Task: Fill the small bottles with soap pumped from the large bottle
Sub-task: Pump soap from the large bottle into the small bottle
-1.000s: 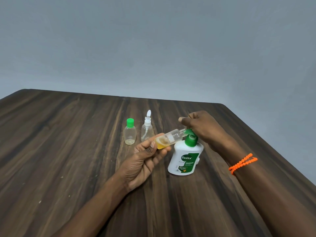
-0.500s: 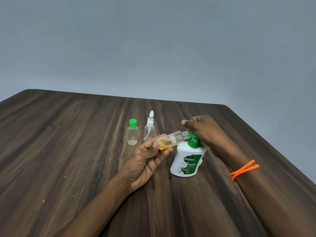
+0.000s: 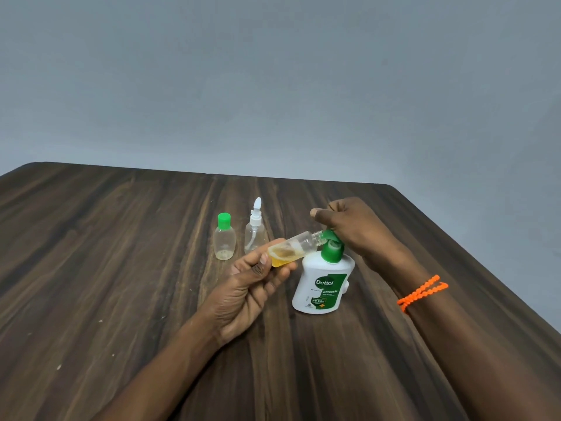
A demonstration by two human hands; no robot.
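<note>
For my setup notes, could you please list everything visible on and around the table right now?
Table: one, dark wood, under everything.
Large soap bottle: one, white with green pump, centre right, standing.
Held bottle: one, clear with yellow soap, tilted, mouth at the pump spout.
Capped bottle: one, clear with green cap, behind, standing.
Spray bottle: one, clear with white nozzle, beside it.
Wristband: one, orange, right wrist.
Left hand: holds the tilted bottle.
Right hand: on the pump.

Two small bottles (image 3: 224, 238) on table (image 3: 91, 253) — large bottle (image 3: 323, 284) right, nearer.

Single head-worn view, forward and down, close over the table (image 3: 121, 268) before a wall (image 3: 273, 71)
</note>
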